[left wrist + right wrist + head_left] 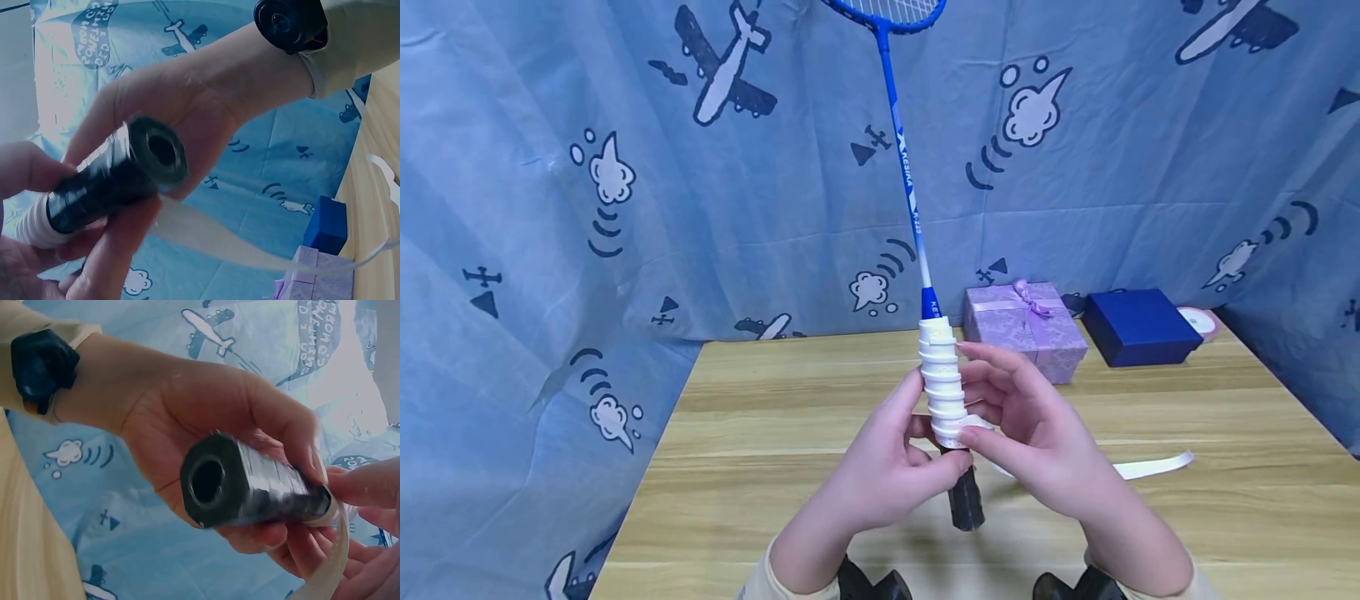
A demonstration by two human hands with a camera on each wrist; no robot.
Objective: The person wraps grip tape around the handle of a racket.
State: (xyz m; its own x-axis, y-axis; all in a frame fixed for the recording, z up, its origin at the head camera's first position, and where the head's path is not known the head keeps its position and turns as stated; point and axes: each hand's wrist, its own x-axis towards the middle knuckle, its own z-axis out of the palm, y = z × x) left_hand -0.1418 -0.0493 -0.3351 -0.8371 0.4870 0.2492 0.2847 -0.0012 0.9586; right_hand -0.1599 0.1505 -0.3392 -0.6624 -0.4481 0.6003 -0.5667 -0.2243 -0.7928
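A blue badminton racket (904,158) stands nearly upright over the table, its head cut off by the top of the head view. White grip tape (942,375) winds in ridged turns around the upper handle; the lower handle (966,500) is bare and black, its hollow end facing the left wrist view. My left hand (880,458) grips the handle, thumb at the lower edge of the wrapping. With thumb and fingers, my right hand (1037,425) pinches the tape at the lowest turn. The loose tape strip (212,240) trails away from the handle.
On the wooden table (775,417), a purple gift box (1022,325) with a ribbon stands behind the right hand. Beside it are a dark blue box (1141,327) and a roll of pink-edged ribbon (1199,320). A patterned blue curtain (737,208) hangs behind.
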